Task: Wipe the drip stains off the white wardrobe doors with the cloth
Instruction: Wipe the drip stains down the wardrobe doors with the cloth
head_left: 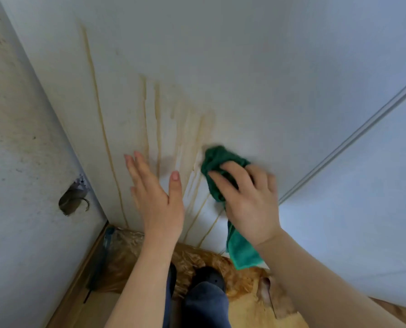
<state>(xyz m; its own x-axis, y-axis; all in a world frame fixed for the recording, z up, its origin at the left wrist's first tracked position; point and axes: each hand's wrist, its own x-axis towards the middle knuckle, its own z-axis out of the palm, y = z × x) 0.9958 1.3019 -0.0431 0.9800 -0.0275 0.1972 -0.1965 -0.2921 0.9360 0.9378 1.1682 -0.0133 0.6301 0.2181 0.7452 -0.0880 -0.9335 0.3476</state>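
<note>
The cloth [221,166] is pressed against the wardrobe door [244,67] under the right hand [249,200], just right of the drip stains [150,119]. The left hand [154,192] is laid flat over the stains' lower part. A wall [20,138] stands at the left, the floor [244,311] below.

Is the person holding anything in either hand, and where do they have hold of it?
The right hand grips the green cloth by its bunched upper part, pressed to the wardrobe door; the loose end hangs below. The left hand holds nothing, open against the door.
</note>
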